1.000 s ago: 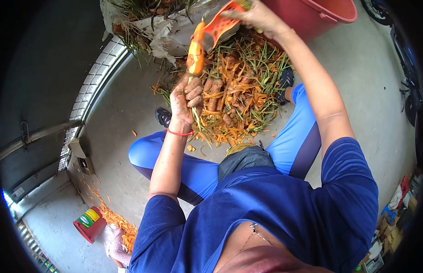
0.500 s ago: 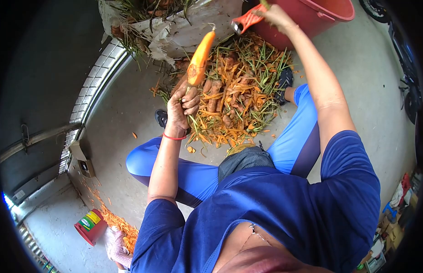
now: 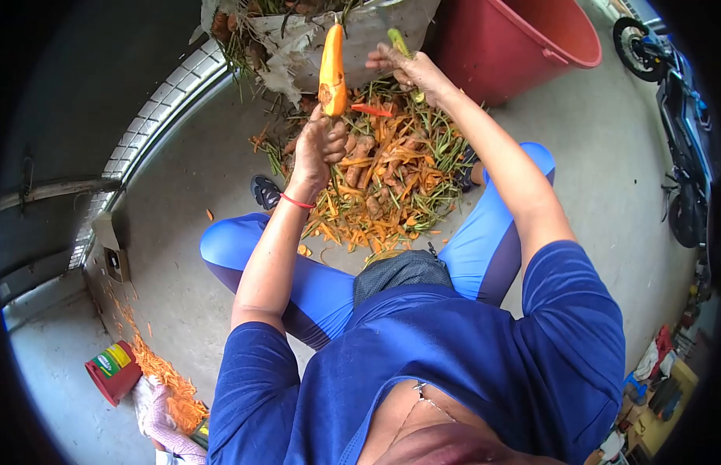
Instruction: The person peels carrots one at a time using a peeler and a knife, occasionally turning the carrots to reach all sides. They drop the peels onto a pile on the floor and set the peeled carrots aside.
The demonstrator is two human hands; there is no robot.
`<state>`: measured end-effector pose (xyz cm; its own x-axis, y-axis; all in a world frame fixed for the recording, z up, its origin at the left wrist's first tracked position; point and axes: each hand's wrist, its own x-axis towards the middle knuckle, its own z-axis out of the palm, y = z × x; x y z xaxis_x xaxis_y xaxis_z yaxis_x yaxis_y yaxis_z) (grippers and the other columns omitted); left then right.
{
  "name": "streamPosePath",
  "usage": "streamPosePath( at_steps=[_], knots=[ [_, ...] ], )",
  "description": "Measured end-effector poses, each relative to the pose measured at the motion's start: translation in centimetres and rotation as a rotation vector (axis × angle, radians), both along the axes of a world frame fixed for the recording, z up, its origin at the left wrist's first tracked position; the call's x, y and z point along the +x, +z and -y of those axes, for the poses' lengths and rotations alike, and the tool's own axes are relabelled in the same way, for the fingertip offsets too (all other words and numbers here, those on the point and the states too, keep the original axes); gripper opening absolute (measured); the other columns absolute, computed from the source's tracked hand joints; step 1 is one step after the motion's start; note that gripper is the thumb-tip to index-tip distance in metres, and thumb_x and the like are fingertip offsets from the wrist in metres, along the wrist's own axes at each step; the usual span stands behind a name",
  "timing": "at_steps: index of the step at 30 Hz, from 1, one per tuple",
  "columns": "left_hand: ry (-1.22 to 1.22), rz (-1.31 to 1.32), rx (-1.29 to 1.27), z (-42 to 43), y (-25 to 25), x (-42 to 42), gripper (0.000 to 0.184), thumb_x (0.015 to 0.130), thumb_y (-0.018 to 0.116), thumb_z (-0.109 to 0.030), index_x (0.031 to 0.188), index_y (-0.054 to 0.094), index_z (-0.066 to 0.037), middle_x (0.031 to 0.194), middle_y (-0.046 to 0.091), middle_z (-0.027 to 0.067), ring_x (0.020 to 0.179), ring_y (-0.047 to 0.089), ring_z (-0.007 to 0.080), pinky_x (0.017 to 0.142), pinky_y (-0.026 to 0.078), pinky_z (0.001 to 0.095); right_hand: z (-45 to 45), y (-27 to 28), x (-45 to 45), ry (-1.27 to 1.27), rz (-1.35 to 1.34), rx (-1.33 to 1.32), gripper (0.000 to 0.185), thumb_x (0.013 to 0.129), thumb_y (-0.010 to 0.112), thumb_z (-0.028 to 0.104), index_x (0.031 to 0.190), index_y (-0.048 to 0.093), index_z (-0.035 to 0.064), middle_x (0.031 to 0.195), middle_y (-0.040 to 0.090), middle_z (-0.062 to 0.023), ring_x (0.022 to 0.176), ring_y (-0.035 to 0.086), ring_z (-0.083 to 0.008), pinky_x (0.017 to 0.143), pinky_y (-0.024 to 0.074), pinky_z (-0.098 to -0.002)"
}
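My left hand (image 3: pixel 320 147) is closed around the lower end of a peeled carrot (image 3: pixel 332 70), which points upward with a brown spot near its base. To its right, my right hand (image 3: pixel 411 71) has its fingers stretched to the left, with a yellow-green stick-like thing (image 3: pixel 399 43) lodged across it; its kind is unclear. Between and below the hands, a red peeler (image 3: pixel 372 110) appears edge-on against the pile; whether it rests there cannot be seen. The pile holds unpeeled carrots (image 3: pixel 352 172), orange peelings (image 3: pixel 368 225) and green stalks (image 3: pixel 442 167).
A torn white sack (image 3: pixel 321 50) of carrots and stalks stands behind the pile, beside a large red tub (image 3: pixel 484 54). My legs flank the pile. At lower left are a red bucket (image 3: pixel 114 376), more peelings (image 3: pixel 170 380) and another person's sleeve (image 3: pixel 163 422). A motorcycle (image 3: pixel 682 132) stands right.
My right hand has moved down and left, and the red peeler is out of its grip, now lower against the pile. The carrot has turned more upright in my left hand. The view has shifted.
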<state>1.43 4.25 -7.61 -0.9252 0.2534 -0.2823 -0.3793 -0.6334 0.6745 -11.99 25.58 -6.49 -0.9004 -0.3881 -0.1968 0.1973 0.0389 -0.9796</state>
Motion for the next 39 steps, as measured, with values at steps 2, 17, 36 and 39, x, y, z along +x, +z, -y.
streamPosePath(
  at_steps=[2, 17, 36, 39],
  knots=[
    [0.02, -0.003, -0.134, -0.5, 0.3, -0.1, 0.053, 0.089, 0.044, -0.02, 0.14, 0.033, -0.016, 0.077, 0.039, -0.0045, 0.054, 0.029, 0.0027, 0.044, 0.023, 0.0164, -0.2, 2.9, 1.3, -0.022, -0.051, -0.008, 0.055, 0.083, 0.067, 0.054, 0.113, 0.064, 0.007, 0.089, 0.064, 0.0013, 0.05, 0.03, -0.0014, 0.049, 0.0293, -0.0208],
    [-0.036, -0.09, -0.425, -3.6, 0.0, -1.8, 0.037, 0.091, 0.061, -0.043, 0.109, 0.048, -0.013, 0.072, 0.044, -0.0049, 0.061, 0.043, 0.0052, 0.052, 0.039, 0.021, -0.2, 1.8, 3.3, 0.063, -0.246, 0.186, 0.053, 0.092, 0.052, 0.057, 0.114, 0.061, 0.0091, 0.07, 0.058, 0.0025, 0.057, 0.044, -0.0045, 0.052, 0.0345, -0.0229],
    [-0.07, -0.02, -0.613, -2.4, 0.2, -1.7, 0.028, 0.09, 0.067, -0.03, 0.109, 0.057, -0.011, 0.069, 0.044, -0.0091, 0.054, 0.036, 0.0005, 0.046, 0.026, 0.0175, -4.1, -2.6, 3.4, 0.26, -0.411, 0.557, 0.061, 0.1, 0.031, 0.054, 0.132, 0.051, 0.0063, 0.107, 0.063, -0.0238, 0.103, 0.062, -0.0308, 0.092, 0.0465, -0.0408],
    [-0.129, -0.47, -0.742, -2.9, 1.0, -1.1, 0.024, 0.088, 0.07, -0.023, 0.105, 0.059, -0.011, 0.073, 0.049, -0.0088, 0.057, 0.039, -0.0001, 0.049, 0.03, 0.0166, -4.5, -5.7, 2.7, 0.637, -0.17, 0.856, 0.066, 0.099, 0.024, 0.056, 0.13, 0.054, 0.006, 0.12, 0.058, -0.0275, 0.117, 0.055, -0.0375, 0.104, 0.0415, -0.0432]
  ],
)
